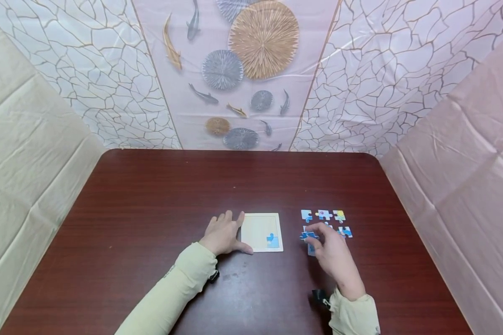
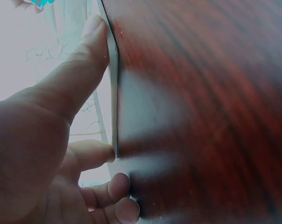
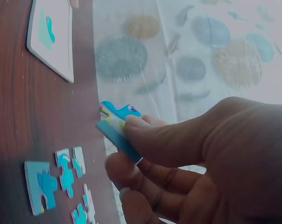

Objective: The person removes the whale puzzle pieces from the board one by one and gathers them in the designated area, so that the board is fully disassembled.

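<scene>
A square pale wooden puzzle tray (image 1: 257, 228) lies on the table, with one blue jigsaw piece (image 1: 272, 241) in its lower right corner. My left hand (image 1: 224, 234) holds the tray at its left side, thumb at the near corner and index finger at the far one. In the left wrist view the thumb (image 2: 68, 74) runs along the tray's edge (image 2: 115, 107). My right hand (image 1: 333, 253) pinches a blue jigsaw piece (image 3: 122, 140) between thumb and fingers, above the loose pieces. An eye is printed on that piece.
Several loose jigsaw pieces lie right of the tray, among them a yellowish piece (image 1: 339, 215), a blue and white piece (image 1: 344, 231) and a blue piece (image 1: 312, 250) near the right hand. The dark wooden table (image 1: 172, 186) ends at a patterned cloth backdrop (image 1: 243, 93).
</scene>
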`<action>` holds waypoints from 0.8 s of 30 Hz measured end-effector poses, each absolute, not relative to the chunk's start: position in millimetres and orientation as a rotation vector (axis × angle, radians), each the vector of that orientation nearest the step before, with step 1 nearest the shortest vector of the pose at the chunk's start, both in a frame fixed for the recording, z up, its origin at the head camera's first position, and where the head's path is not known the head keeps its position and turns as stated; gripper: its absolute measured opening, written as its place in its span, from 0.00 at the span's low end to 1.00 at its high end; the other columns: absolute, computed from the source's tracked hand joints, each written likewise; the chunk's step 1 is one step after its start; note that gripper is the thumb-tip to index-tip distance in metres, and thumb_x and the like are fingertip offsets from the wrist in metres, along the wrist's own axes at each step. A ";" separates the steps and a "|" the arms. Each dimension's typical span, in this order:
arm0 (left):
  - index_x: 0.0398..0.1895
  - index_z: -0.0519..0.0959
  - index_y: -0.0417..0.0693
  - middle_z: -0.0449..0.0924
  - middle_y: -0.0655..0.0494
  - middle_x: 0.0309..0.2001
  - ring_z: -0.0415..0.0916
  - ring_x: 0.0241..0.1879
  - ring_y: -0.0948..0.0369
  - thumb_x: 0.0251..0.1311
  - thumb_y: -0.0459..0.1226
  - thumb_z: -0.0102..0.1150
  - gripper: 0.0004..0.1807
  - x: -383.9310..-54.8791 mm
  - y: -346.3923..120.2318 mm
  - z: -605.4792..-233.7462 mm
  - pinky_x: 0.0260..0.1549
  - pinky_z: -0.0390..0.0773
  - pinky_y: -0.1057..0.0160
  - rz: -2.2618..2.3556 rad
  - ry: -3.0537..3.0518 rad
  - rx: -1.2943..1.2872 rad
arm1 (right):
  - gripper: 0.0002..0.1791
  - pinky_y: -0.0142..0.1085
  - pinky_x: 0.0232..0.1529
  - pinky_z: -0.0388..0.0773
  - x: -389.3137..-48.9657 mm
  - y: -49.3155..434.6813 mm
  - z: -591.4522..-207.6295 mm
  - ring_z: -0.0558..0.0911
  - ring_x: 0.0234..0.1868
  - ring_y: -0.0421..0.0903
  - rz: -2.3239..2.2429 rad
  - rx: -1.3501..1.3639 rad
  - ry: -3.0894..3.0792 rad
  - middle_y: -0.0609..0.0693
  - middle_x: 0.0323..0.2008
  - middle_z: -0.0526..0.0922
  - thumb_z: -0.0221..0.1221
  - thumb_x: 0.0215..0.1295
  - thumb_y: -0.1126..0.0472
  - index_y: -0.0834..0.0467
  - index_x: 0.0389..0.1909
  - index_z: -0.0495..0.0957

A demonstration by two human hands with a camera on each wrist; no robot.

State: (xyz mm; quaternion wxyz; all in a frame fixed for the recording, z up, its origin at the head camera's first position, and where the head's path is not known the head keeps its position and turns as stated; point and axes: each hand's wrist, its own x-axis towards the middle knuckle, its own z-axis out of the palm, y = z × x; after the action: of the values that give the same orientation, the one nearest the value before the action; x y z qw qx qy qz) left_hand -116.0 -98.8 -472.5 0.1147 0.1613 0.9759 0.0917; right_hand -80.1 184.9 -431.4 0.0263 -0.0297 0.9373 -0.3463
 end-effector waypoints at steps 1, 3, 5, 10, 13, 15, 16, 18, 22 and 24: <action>0.74 0.60 0.48 0.70 0.43 0.51 0.68 0.46 0.50 0.32 0.74 0.64 0.66 -115.9 -99.0 -472.9 0.40 0.64 0.57 0.269 2.863 0.474 | 0.13 0.38 0.29 0.73 -80.5 186.8 -431.3 0.74 0.28 0.45 -1.066 -0.072 2.889 0.53 0.42 0.82 0.63 0.63 0.65 0.57 0.49 0.79; 0.74 0.60 0.48 0.70 0.42 0.52 0.69 0.46 0.50 0.33 0.74 0.64 0.66 -115.9 -99.1 -473.3 0.39 0.64 0.57 0.267 2.861 0.477 | 0.14 0.38 0.29 0.72 -80.9 190.2 -431.0 0.74 0.27 0.45 -1.054 -0.030 2.876 0.54 0.41 0.82 0.63 0.64 0.64 0.58 0.50 0.78; 0.74 0.60 0.48 0.70 0.42 0.52 0.69 0.46 0.50 0.33 0.74 0.64 0.65 -115.5 -99.1 -472.5 0.39 0.64 0.57 0.266 2.860 0.478 | 0.14 0.37 0.29 0.73 -80.9 193.6 -430.6 0.74 0.28 0.45 -1.042 0.010 2.869 0.54 0.39 0.82 0.63 0.64 0.63 0.59 0.50 0.77; 0.74 0.61 0.48 0.70 0.42 0.51 0.69 0.46 0.49 0.33 0.74 0.65 0.65 -115.1 -99.0 -471.8 0.39 0.64 0.56 0.267 2.867 0.478 | 0.14 0.38 0.29 0.73 -79.4 203.9 -430.7 0.76 0.30 0.46 -1.032 0.090 2.875 0.53 0.35 0.82 0.63 0.64 0.63 0.60 0.50 0.77; 0.74 0.61 0.48 0.70 0.42 0.51 0.69 0.46 0.49 0.32 0.74 0.65 0.65 -115.2 -98.9 -471.2 0.39 0.65 0.56 0.259 2.870 0.481 | 0.15 0.38 0.30 0.73 -78.8 211.3 -431.4 0.77 0.31 0.47 -1.014 0.134 2.893 0.53 0.35 0.82 0.63 0.64 0.63 0.61 0.49 0.77; 0.74 0.61 0.48 0.70 0.42 0.51 0.69 0.46 0.49 0.32 0.74 0.64 0.65 -115.2 -99.0 -470.8 0.39 0.65 0.56 0.253 2.871 0.482 | 0.15 0.38 0.30 0.73 -78.7 215.9 -431.6 0.77 0.32 0.48 -1.010 0.170 2.893 0.54 0.35 0.82 0.63 0.64 0.63 0.61 0.50 0.77; 0.74 0.60 0.49 0.70 0.43 0.51 0.69 0.46 0.50 0.32 0.74 0.64 0.65 -115.4 -99.0 -470.6 0.39 0.65 0.57 0.247 2.871 0.482 | 0.15 0.38 0.30 0.73 -78.7 218.0 -431.7 0.77 0.32 0.48 -1.009 0.187 2.893 0.54 0.35 0.82 0.63 0.64 0.63 0.62 0.49 0.77; 0.74 0.60 0.49 0.70 0.43 0.51 0.69 0.46 0.50 0.33 0.74 0.64 0.65 -115.4 -99.0 -471.0 0.39 0.65 0.57 0.244 2.870 0.481 | 0.14 0.38 0.30 0.73 -78.8 221.6 -432.1 0.78 0.33 0.48 -1.005 0.222 2.887 0.55 0.35 0.82 0.63 0.64 0.63 0.62 0.48 0.77; 0.74 0.61 0.48 0.71 0.42 0.50 0.70 0.46 0.50 0.33 0.74 0.64 0.65 -115.5 -98.6 -472.8 0.40 0.65 0.56 0.244 2.879 0.483 | 0.14 0.38 0.30 0.74 -77.9 226.5 -433.5 0.78 0.34 0.49 -1.004 0.265 2.888 0.55 0.34 0.82 0.65 0.62 0.63 0.64 0.46 0.78; 0.74 0.62 0.48 0.71 0.42 0.51 0.70 0.47 0.49 0.32 0.74 0.64 0.65 -115.8 -98.3 -473.7 0.40 0.65 0.56 0.242 2.883 0.483 | 0.14 0.38 0.30 0.74 -77.2 228.0 -434.4 0.79 0.34 0.49 -0.998 0.272 2.890 0.55 0.34 0.82 0.65 0.61 0.63 0.64 0.45 0.78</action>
State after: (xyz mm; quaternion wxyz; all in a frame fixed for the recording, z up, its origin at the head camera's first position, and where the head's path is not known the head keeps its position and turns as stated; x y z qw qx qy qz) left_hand -115.8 -98.3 -473.7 0.1039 0.1639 0.9776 0.0821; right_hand -77.2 228.0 -434.4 0.0359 0.0885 0.9409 -0.3249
